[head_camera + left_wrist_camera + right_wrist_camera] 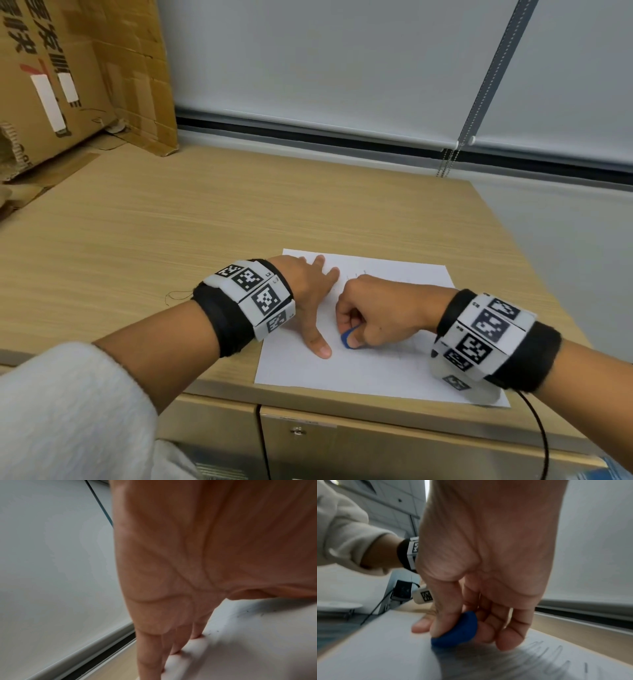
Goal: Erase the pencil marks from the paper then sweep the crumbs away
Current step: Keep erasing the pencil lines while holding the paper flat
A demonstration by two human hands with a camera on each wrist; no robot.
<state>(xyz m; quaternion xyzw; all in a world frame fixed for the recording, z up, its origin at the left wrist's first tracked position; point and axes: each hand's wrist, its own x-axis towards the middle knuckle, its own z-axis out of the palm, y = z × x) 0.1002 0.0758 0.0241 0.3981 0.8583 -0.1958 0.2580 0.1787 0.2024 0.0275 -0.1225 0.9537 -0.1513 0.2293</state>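
Erasing step. Right hand (pixel 380 313) pinches blue eraser (pixel 348 339), its edge on the paper (pixel 376 373), which lies at the table's (pixel 171 222) near right edge. Left hand (pixel 308 294) flat, fingers spread, pinning the sheet. Advice: short strokes, steady pressure, keep sheet pinned. Right wrist view alone shows pencil marks (pixel 544 660) clearly; left wrist view shows dark crumbs (pixel 247 612).

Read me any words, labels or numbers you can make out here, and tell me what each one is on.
"L2": small label on the left wristband, barely legible.
Cardboard box: large black printed characters, upside down and cut off, not readable.
Right wristband: square marker patterns, small labels too blurred.
Paper: faint pencil marks, scribbles only, no words.
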